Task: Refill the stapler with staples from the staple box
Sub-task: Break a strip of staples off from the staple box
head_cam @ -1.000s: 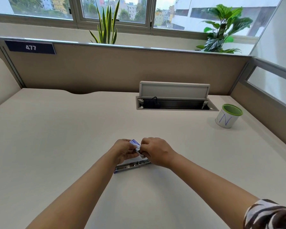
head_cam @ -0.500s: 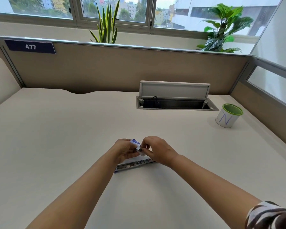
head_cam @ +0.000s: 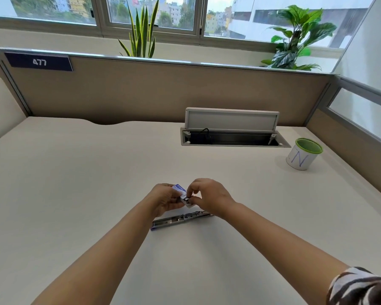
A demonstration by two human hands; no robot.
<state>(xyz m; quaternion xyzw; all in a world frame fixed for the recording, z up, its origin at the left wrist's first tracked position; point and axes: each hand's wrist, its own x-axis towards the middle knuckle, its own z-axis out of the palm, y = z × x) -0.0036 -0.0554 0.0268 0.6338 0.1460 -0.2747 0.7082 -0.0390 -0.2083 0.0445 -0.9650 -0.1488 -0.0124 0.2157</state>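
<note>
**Ana:** Clamped tight, that left hand [head_cam: 165, 198], wrapped around the little staple box [head_cam: 180, 191] and holding it up off the desk [head_cam: 75, 172]. And the right hand [head_cam: 209, 198] is pinching in at the pulled-out end of the box, thumb and forefinger together on something small.

**Ben:** On a strip of staples, I'd guess, though it's too small to call from this angle. What I can call: the stapler [head_cam: 182, 219] lies flat on the desk, opened out long, directly under both hands and touching neither.

**Ana:** So we're at the fetching stage. Nothing in the stapler's channel yet, as far as I can make out.

**Ben:** And this is where it gets fiddly. Pinch that strip too hard or twist it coming out, and it could snap into pieces that scatter over the desk.

**Ana:** Or the box tips. It's held at a slant with its inner tray slid out, so a jerk could spill the rest.

**Ben:** Then there's the drop into the stapler. It's lying loose, nobody steadying it, so a clumsy push could skate it sideways or seat the strip crooked.

**Ana:** Far corner's harmless at least: that green-rimmed cup [head_cam: 302, 156] is well apart from the action.
</note>
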